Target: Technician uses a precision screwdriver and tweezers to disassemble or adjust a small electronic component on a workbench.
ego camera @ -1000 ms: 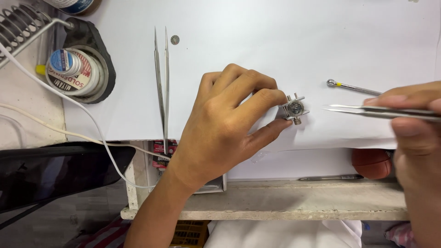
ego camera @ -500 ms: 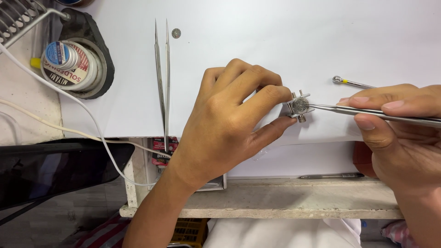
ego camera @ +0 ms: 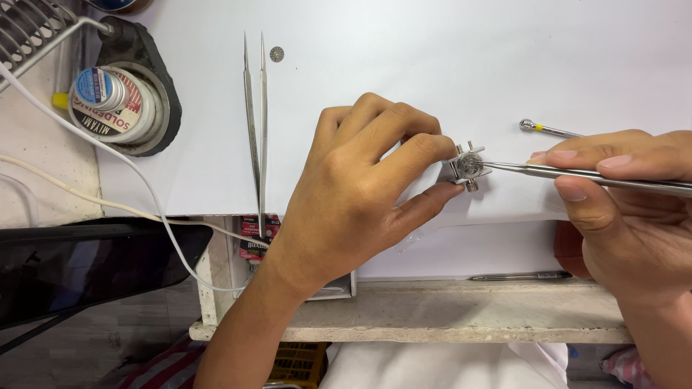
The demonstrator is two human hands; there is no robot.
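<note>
**Tweezers reach in from the right to a small metal part**

The white surface (ego camera: 447, 57) is the biggest thing here. It fills the top of the view, and its near edge runs just below the hands.

The left hand (ego camera: 360, 194) rests near the middle of that near edge. Its grip is closed: the thumb and first finger pinch a small round metal part (ego camera: 468, 167) with little arms sticking out. The part sits just past the fingertips, on the right side of the left hand, close to the near edge.

The right hand (ego camera: 620, 209) is by the right edge. Its grip is clamped on long thin tweezers (ego camera: 605, 177). The tweezers lie almost flat, running left to right. Their tip touches the small part from the right. So the part lies straight to the left of the right hand, in line with the tweezers, and the left hand is the nearer one.

A second pair of tweezers (ego camera: 256, 122) lies on the surface left of the left hand, pointing toward the far edge. A thin rod with a ball end (ego camera: 540, 128) lies just behind the right hand's fingers. A tiny round disc (ego camera: 276, 53) sits near the far edge. A round tin (ego camera: 108, 104) sits in a black holder at the left edge, with a white cable (ego camera: 108, 155) crossing in front of it.
</note>
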